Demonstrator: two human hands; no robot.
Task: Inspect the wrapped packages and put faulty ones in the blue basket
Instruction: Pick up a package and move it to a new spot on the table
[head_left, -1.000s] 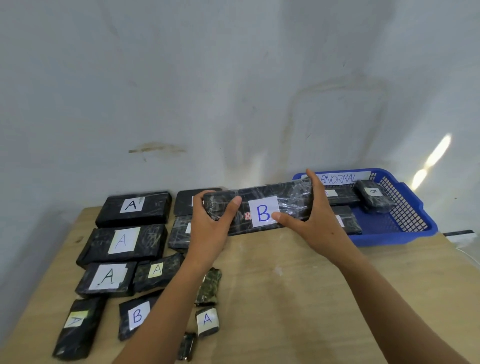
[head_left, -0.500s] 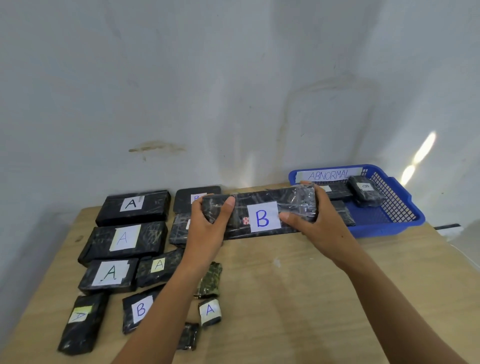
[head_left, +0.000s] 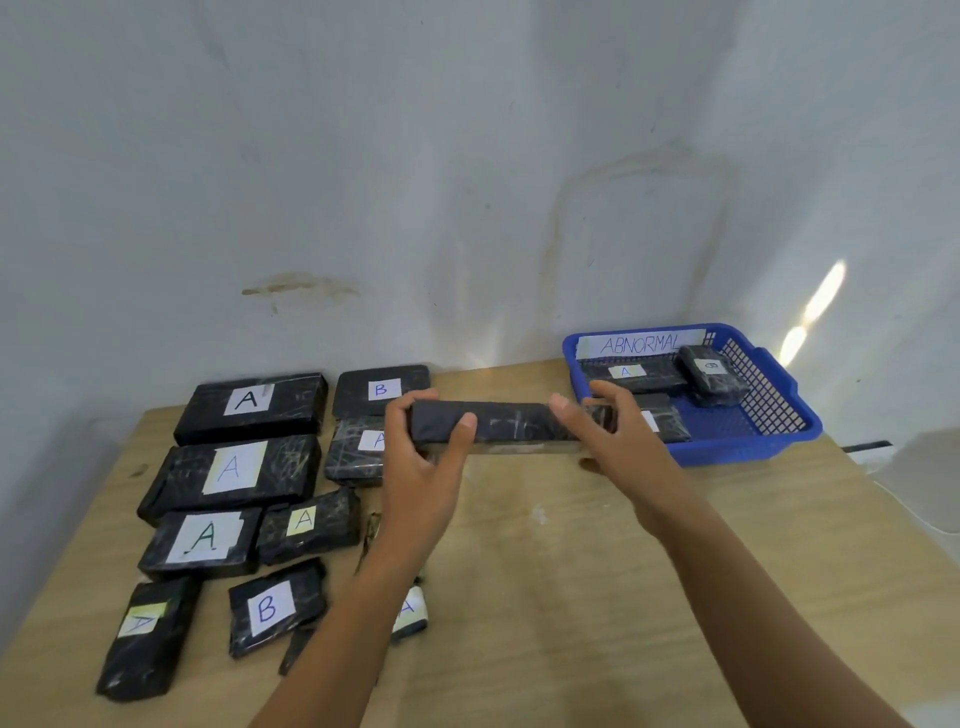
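The left hand (head_left: 421, 467) is gripping the left end of the long black wrapped package (head_left: 511, 423), its fingers (head_left: 400, 415) curling over the top edge and the thumb pressing on the near face. The right hand (head_left: 623, 441) is gripping the right end, its fingers curling round it. The package is lying level between both hands, low over the tabletop (head_left: 571, 571), just left of the blue basket (head_left: 748, 447); contact with the tabletop cannot be told. The basket, bearing an ABNORMAL label (head_left: 639, 344), is holding smaller wrapped packages (head_left: 711, 374). Lettered packages (head_left: 249, 408) are lying in rows on the left
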